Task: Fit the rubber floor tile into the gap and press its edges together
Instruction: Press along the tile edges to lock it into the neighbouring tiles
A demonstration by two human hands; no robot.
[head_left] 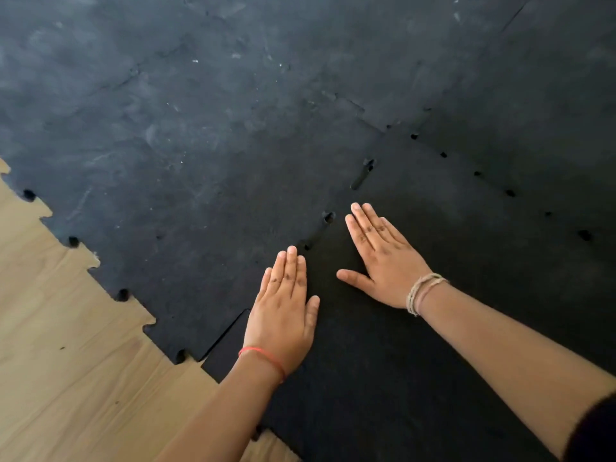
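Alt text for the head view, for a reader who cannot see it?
Both hands, left hand and right hand, lie flat, palms down, on a black rubber floor tile beside its interlocking seam with dusty laid tiles. Wooden floor shows at left.

An indoor room whose floor is partway through being covered, perhaps a home gym or workout space, though the frame shows only floor. Black interlocking rubber mats (206, 135), scuffed and dusty grey, fill the view from 9 o'clock round to 3 o'clock. Their jigsaw-toothed edge (83, 258) stops at bare wood-grain plank flooring (66, 361) towards 8 o'clock.
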